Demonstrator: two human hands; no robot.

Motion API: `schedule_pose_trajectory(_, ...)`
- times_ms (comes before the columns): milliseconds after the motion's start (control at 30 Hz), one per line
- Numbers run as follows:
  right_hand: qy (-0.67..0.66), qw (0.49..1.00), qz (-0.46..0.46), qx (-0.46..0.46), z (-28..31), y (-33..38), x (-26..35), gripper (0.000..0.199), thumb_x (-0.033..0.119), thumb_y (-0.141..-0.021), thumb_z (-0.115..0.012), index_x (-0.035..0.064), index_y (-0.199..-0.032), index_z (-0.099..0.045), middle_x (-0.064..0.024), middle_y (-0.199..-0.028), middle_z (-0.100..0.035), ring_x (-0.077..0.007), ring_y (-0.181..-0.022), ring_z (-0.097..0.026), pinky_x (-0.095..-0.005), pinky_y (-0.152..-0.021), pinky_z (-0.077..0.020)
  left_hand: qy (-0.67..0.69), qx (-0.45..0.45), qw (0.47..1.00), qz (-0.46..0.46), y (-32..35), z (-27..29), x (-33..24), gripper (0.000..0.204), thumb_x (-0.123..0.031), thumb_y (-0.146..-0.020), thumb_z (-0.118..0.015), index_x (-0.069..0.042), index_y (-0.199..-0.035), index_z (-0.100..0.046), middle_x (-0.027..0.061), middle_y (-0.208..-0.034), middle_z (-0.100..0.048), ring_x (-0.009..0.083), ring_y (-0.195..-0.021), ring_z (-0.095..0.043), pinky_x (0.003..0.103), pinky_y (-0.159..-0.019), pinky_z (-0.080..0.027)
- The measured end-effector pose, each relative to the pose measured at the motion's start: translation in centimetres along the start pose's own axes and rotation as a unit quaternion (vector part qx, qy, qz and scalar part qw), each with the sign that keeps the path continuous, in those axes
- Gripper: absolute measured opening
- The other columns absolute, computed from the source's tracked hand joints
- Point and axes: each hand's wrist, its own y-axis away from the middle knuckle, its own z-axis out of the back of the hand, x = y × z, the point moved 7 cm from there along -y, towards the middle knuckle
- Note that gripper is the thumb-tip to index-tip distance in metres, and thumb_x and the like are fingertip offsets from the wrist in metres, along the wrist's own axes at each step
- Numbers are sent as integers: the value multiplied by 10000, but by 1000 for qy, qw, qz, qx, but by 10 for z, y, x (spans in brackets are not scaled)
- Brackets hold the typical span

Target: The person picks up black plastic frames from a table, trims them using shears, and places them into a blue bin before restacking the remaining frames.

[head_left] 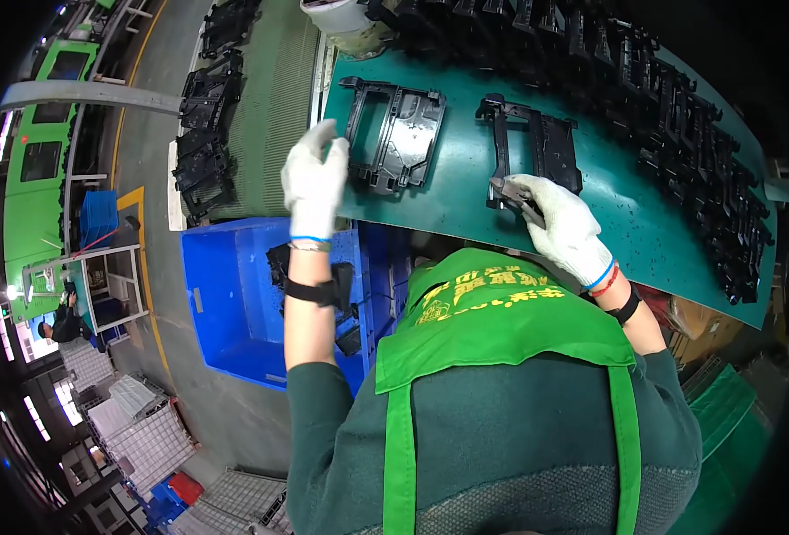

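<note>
My left hand (317, 176), in a white glove, is raised at the table's left edge with fingers apart and nothing visible in it. Just right of it, a black plastic frame (397, 135) with a shiny panel lies flat on the green tabletop (466, 76). A second black plastic frame (552, 152) lies farther right. My right hand (562, 223), also gloved, is closed around a small grey-brown hand tool (508, 190), whose exact kind I cannot make out. The tool's end is at that frame's near left corner; whether they touch I cannot tell.
Many black frames stand in rows (626, 98) along the table's far and right sides. A ribbed green conveyor belt (280, 116) runs at left, with black parts (207, 102) along it. Below is a blue bin (234, 303) holding black pieces. A white bucket (341, 18) stands at the back.
</note>
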Motion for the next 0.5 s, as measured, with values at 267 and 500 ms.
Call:
schedule_pose_trajectory(267,2,998,5,-68,-7,-15,13,483,-49,-878,-600,81,-1344,-607,-189,-1215,-681,-366,-1107,-679,-377,-971,-546,295,175,925,161,-16,-40,65,521,-198,-926,-693,55,-1372,-605,186,-1275,-688,210,-1084,-684,310,-923,-553)
schedule_pose_trajectory(500,-41,996,16,-77,-40,-50,24,538,-96,-868,-599,60,-1382,-576,-169,-1326,-641,-317,-1236,-642,-369,-1058,-509,324,92,934,119,-15,-31,27,439,-175,-936,-677,1,-1336,-642,133,-1283,-684,224,-1088,-681,335,-943,-558)
